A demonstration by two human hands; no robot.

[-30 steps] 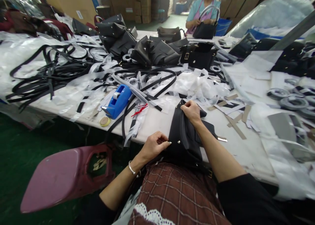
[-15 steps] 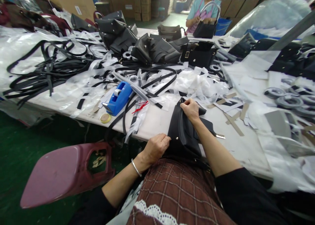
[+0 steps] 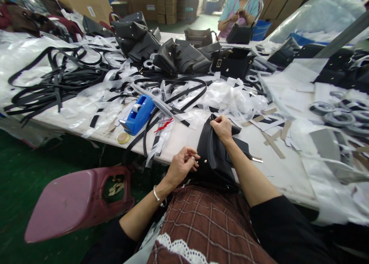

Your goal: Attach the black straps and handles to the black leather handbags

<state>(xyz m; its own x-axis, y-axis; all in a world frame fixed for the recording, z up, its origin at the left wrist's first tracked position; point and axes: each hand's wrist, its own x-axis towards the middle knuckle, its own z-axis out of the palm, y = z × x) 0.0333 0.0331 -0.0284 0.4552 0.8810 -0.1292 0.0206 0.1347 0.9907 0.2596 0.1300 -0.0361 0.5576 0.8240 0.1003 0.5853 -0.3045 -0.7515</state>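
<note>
A black handbag point(image 3: 211, 156) lies at the table's near edge, against my apron, with a small metal stud showing on its side panel. My right hand point(image 3: 221, 128) is closed on the far upper edge of the bag. Just left of the bag, my left hand point(image 3: 183, 166) has its fingers curled in toward the thumb. A tiny pale glint shows at those fingertips, too small to name. A flap with a metal clasp point(image 3: 257, 159) sticks out to the right, partly behind my right forearm.
A blue tape dispenser point(image 3: 140, 114), a yellow tape roll point(image 3: 123, 138) and red-handled scissors point(image 3: 164, 124) lie left. Black straps point(image 3: 57, 79), black bags point(image 3: 187, 58) and plastic wrap cover the back. A pink stool point(image 3: 66, 202) stands below; a person point(image 3: 238, 15) works opposite.
My left hand has come off the bag's side edge, rising slightly and curling its fingers. My right hand keeps its hold. Across the table, the person's hands have lifted from a bag's handle.
</note>
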